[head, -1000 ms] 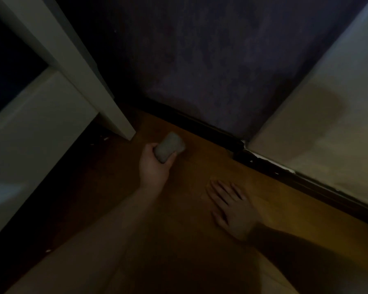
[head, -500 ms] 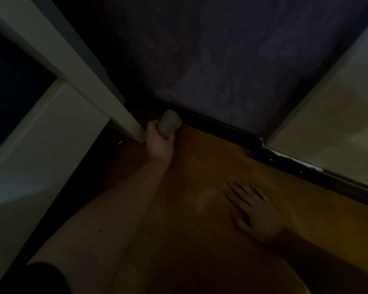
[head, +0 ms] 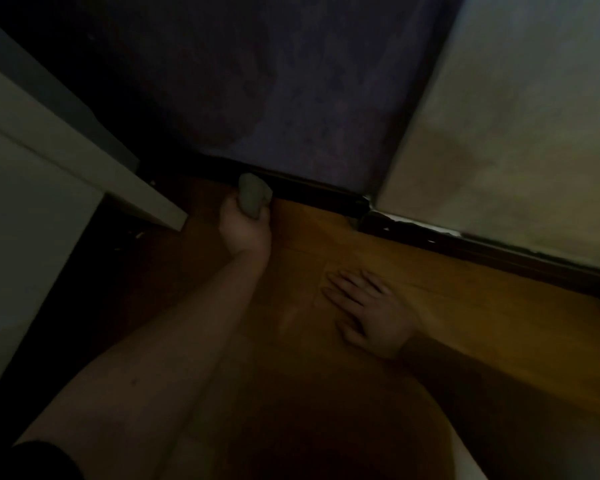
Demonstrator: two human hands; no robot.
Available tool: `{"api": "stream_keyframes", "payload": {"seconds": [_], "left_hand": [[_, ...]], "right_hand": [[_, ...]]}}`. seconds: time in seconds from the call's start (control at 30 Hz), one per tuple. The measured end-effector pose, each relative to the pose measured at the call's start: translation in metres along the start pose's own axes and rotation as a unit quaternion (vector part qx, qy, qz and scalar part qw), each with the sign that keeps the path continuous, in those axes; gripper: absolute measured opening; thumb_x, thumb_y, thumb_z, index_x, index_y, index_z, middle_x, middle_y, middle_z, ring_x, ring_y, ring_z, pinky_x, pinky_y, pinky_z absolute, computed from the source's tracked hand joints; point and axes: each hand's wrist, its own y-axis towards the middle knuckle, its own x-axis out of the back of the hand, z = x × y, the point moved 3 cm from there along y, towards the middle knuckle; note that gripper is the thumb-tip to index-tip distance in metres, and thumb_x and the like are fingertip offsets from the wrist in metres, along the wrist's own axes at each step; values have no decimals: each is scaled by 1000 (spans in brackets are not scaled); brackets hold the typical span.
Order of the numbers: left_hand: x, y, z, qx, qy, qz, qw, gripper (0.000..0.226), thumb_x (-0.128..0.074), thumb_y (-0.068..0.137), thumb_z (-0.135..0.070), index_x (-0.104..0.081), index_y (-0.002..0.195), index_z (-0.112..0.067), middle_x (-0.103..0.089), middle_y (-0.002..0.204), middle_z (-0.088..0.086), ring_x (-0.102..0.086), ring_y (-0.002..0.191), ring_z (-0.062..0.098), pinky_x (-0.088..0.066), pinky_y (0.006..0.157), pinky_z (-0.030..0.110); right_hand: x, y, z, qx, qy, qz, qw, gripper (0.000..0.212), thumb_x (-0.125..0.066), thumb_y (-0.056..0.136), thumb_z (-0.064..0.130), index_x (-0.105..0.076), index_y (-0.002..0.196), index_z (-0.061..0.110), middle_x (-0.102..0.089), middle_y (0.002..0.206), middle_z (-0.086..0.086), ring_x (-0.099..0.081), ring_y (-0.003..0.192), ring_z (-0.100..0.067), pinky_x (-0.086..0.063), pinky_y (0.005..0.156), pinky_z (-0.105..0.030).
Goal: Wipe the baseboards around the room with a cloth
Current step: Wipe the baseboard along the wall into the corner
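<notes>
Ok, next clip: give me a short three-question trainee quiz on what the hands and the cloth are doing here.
1. True or false: the left hand grips the cloth against the dark baseboard.
2. Multiple choice: the right hand is (A) holding a second cloth, (B) lying flat on the wooden floor with fingers spread, (C) touching the pale wall.
3. Fill in: to the left of the cloth stands the foot of a white furniture ____.

Key: 1 true; 2 B; 3 leg.
</notes>
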Motion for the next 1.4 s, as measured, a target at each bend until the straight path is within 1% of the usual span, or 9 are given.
{"api": "stream_keyframes", "payload": {"seconds": [0.1, 0.33, 0.47, 0.6, 0.77, 0.9, 1.0, 1.27, 1.4], "left_hand": [[-14, -34, -15, -40, 0, 46, 998, 35, -72, 81, -11, -60, 112, -1, -63, 112, 19, -62, 100, 31, -35, 76, 19], [-38, -81, -37, -130, 10, 139, 982, 39, -75, 80, -12, -56, 112, 0, -57, 114, 19, -55, 108, 33, -41, 90, 35], [-42, -93, -46, -237, 49, 212, 947, 40, -75, 79, -13, -58, 114, -3, -58, 112, 17, -57, 104, 33, -42, 88, 36], [-25, -81, -37, -283, 68, 231, 928, 41, -74, 81, -11, -60, 118, -1, -59, 111, 17, -58, 105, 33, -46, 92, 40], [12, -42, -12, -272, 74, 159, 946, 42, -71, 84, -7, -57, 122, 1, -56, 117, 18, -56, 110, 32, -44, 96, 36], [37, -7, 4, -131, 48, 27, 990, 52, -67, 88, -8, -48, 136, 1, -51, 133, 19, -50, 123, 30, -35, 106, 30], [46, 9, 0, -75, 2, -31, 997, 59, -67, 87, -5, -43, 141, 1, -48, 139, 20, -47, 129, 31, -30, 108, 23], [11, -9, -38, -83, -27, -4, 996, 54, -69, 87, -9, -46, 135, -2, -44, 133, 18, -51, 119, 30, -34, 94, 20], [-6, -42, -55, -173, -8, 54, 983, 53, -71, 85, -11, -49, 132, -4, -46, 128, 15, -52, 114, 29, -34, 94, 19]], "right_hand": [[-3, 2, -1, 2, 2, -1, 1000, 66, -42, 96, 50, -24, 155, 29, -17, 163, 4, -7, 151, -14, -4, 122, -43], [-4, 2, -1, 2, -3, -19, 1000, 66, -44, 94, 49, -27, 154, 28, -24, 161, 2, -12, 151, -16, -11, 121, -46], [-4, 1, -1, 2, 1, -24, 1000, 66, -45, 93, 49, -28, 153, 28, -32, 158, 0, -16, 149, -18, -12, 121, -46], [-3, 1, 0, 6, -8, -30, 999, 67, -46, 93, 48, -27, 154, 28, -25, 161, 2, -13, 150, -15, -8, 122, -43], [-1, 2, -1, 1, -10, -23, 1000, 64, -43, 95, 51, -29, 154, 29, -22, 162, 4, -12, 150, -14, -5, 122, -41], [-3, 2, -1, 1, -8, -20, 1000, 63, -39, 96, 53, -27, 154, 30, -19, 162, 5, -8, 151, -13, -9, 121, -43], [-3, 1, -2, 4, -4, -27, 1000, 64, -40, 96, 52, -26, 154, 30, -20, 162, 5, -10, 150, -13, -9, 121, -43], [-2, 1, -1, 2, -1, -31, 1000, 62, -42, 95, 50, -31, 152, 29, -22, 162, 4, -12, 150, -14, -7, 122, -42], [-2, 1, 0, 1, 6, -30, 1000, 62, -44, 95, 49, -32, 152, 29, -25, 161, 3, -16, 150, -16, -14, 121, -46]]}}
